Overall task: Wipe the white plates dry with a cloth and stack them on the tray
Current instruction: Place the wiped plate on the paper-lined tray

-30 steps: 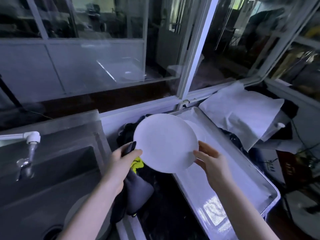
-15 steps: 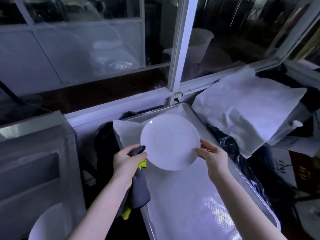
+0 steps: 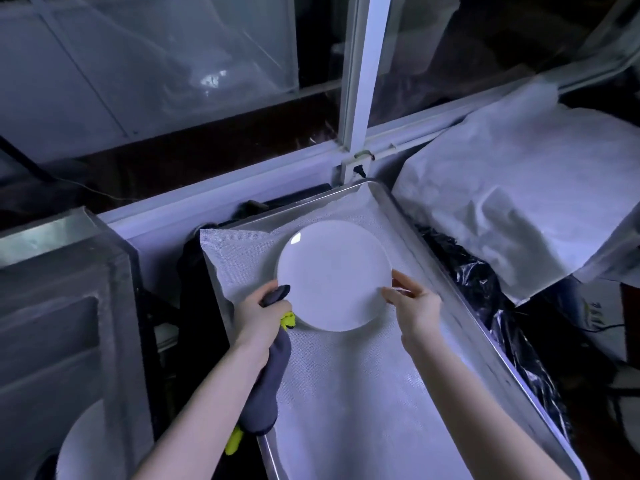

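Over the tray (image 3: 478,344) we seat the plate (image 3: 334,275) — left hand (image 3: 258,313) gripping cloth (image 3: 266,393) and rim, right hand (image 3: 417,306) pinching rim — next, an even release.

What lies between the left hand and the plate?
Head view: the grey cloth, gripped by the left hand, sits between it and the plate rim; the right hand holds the opposite rim bare.

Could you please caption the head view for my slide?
Left hand, gripping a grey cloth, and right hand hold a white plate over the lined tray.
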Available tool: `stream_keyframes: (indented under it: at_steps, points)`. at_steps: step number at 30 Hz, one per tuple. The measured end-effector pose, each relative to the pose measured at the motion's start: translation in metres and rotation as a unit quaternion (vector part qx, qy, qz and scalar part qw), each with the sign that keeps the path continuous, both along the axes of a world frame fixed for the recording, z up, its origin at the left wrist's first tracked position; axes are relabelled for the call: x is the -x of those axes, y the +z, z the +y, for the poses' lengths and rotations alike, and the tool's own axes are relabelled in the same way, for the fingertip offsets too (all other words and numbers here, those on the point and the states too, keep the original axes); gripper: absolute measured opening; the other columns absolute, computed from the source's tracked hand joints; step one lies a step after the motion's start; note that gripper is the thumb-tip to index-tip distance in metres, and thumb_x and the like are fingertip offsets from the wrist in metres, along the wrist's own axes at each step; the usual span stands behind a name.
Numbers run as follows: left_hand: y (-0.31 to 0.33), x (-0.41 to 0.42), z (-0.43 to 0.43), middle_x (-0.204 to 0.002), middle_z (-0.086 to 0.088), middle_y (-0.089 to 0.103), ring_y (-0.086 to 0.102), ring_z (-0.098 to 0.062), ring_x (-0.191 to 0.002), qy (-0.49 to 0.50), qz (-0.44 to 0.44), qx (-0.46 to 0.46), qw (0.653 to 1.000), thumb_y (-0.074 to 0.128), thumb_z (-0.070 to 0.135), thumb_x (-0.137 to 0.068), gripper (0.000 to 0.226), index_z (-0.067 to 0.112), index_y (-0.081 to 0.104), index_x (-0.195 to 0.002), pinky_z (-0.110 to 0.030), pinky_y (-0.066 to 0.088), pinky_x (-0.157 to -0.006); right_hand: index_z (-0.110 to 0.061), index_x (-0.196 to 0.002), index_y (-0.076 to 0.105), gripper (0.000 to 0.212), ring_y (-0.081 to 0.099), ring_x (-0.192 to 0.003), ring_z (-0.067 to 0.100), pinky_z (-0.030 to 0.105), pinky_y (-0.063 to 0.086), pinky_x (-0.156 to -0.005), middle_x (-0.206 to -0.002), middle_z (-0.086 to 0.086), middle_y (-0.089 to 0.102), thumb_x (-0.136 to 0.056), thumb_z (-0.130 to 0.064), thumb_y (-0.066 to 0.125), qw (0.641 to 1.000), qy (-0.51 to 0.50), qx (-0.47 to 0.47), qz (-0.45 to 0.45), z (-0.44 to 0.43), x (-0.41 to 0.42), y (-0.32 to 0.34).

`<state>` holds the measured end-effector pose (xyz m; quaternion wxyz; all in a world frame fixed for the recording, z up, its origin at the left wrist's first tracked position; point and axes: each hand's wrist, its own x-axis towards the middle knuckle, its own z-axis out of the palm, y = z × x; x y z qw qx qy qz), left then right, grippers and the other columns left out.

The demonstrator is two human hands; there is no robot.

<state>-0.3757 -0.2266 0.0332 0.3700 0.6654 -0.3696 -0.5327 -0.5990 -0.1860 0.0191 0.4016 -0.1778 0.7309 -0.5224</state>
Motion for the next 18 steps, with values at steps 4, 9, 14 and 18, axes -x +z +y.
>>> stream_keyframes:
  at_steps: [4, 9, 14, 18]
  points:
    - [-0.007, -0.001, -0.002, -0.085, 0.024, 0.072, 0.062, 0.017, -0.07, -0.004, -0.001, -0.008, 1.0, 0.061, -0.008, -0.078, 0.043, 0.03, 0.071, -0.096, -0.001, 0.042, -0.058, -0.044, -0.069, 0.071, 0.051, 0.061, -0.054, 0.001, 0.007, 0.046, -0.052, -0.056, -0.018, 0.067, -0.077, 0.006, 0.072, 1.0, -0.003, 0.009, -0.008, -0.005, -0.002, -0.007]
    - [-0.013, -0.002, -0.004, -0.071, 0.032, 0.068, 0.059, 0.015, -0.064, -0.02, -0.022, -0.015, 0.999, 0.059, -0.007, -0.079, 0.053, 0.044, 0.072, -0.07, 0.0, 0.043, -0.059, -0.04, -0.087, 0.074, 0.043, 0.061, -0.055, 0.003, 0.009, 0.047, -0.055, -0.055, -0.013, 0.066, -0.077, 0.002, 0.073, 1.0, -0.005, -0.01, 0.005, -0.011, -0.002, -0.02]
    - [-0.017, -0.002, -0.006, -0.067, 0.03, 0.066, 0.059, 0.012, -0.064, -0.021, -0.027, -0.011, 0.999, 0.06, -0.006, -0.079, 0.055, 0.045, 0.071, -0.064, -0.001, 0.044, -0.061, -0.023, -0.114, 0.075, 0.04, 0.051, -0.074, 0.018, 0.026, 0.045, -0.078, -0.081, 0.007, 0.049, -0.079, -0.002, 0.073, 0.999, 0.021, -0.02, 0.035, -0.012, -0.003, -0.029]
    - [-0.017, -0.002, -0.005, -0.063, 0.025, 0.063, 0.054, 0.002, -0.066, -0.044, -0.034, -0.009, 0.998, 0.06, -0.004, -0.079, 0.054, 0.046, 0.069, -0.062, -0.006, 0.043, -0.063, -0.023, -0.114, 0.075, 0.038, 0.05, -0.074, 0.02, 0.029, 0.042, -0.076, -0.083, 0.009, 0.048, -0.081, -0.005, 0.075, 0.997, 0.034, -0.027, 0.063, -0.012, -0.001, -0.03]
